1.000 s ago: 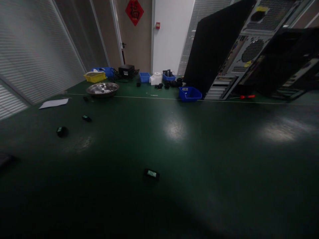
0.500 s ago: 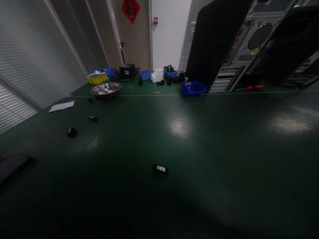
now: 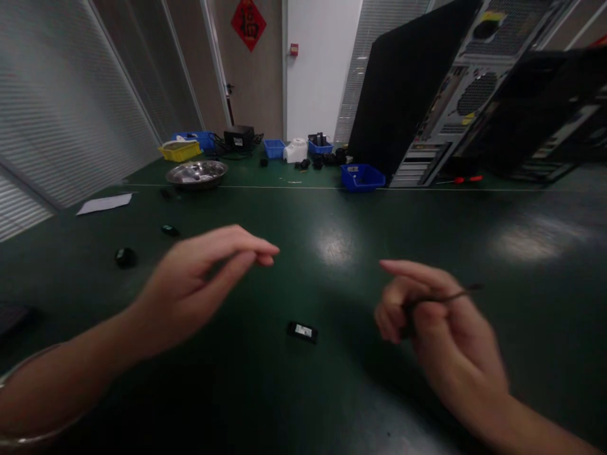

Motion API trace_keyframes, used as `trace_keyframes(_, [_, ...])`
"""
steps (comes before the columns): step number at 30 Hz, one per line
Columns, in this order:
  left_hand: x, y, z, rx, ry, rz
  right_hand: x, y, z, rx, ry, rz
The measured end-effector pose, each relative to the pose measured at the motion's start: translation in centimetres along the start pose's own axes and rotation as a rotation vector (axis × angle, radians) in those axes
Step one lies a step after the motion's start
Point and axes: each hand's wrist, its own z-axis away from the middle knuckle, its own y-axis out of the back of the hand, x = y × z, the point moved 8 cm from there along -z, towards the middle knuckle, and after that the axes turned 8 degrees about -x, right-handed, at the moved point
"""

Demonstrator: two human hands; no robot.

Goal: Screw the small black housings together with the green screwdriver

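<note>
Both my hands hover over a dark green table (image 3: pixel 332 208). My left hand (image 3: pixel 199 278) reaches forward with thumb and fingers pinched together; whether anything sits between them I cannot make out. My right hand (image 3: pixel 436 322) is curled around a thin dark tool (image 3: pixel 450 296) whose tip points right. A small black rectangular part with a white label (image 3: pixel 302 331) lies on the table between and below the hands, untouched.
Two small dark parts (image 3: pixel 126 256) (image 3: pixel 169 230) and a white paper (image 3: pixel 104 203) lie at the left. Farther back stand a metal bowl (image 3: pixel 196 172), a yellow bin (image 3: pixel 180 150), blue bins (image 3: pixel 361 177), computer towers (image 3: pixel 427 95) and a red-handled screwdriver (image 3: pixel 462 179).
Both hands have come into view from below; earlier frames showed only the table. The view has shifted slightly. The labelled black part has stayed where it was.
</note>
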Motion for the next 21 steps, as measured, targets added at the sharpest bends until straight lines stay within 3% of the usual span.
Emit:
trace_keyframes(4, [-0.6, -7.4, -0.4, -0.429, -0.046, 0.083, 1.2, -3.2, -2.2, -0.197, -0.131, 0.072])
trace_keyframes(7, [-1.6, -10.1, 0.1, -0.507, 0.001, 0.084, 1.7, -3.8, -1.7, -0.288, -0.135, 0.122])
trace_keyframes(15, [-3.3, -10.6, 0.9, -0.356, 0.116, 0.092, -0.4, -2.3, -2.4, -0.315, 0.023, 0.353])
trace_keyframes(21, [-3.1, -10.3, 1.1, -0.318, 0.029, 0.088, 0.4, -2.7, -2.4, -0.382, -0.009, 0.28])
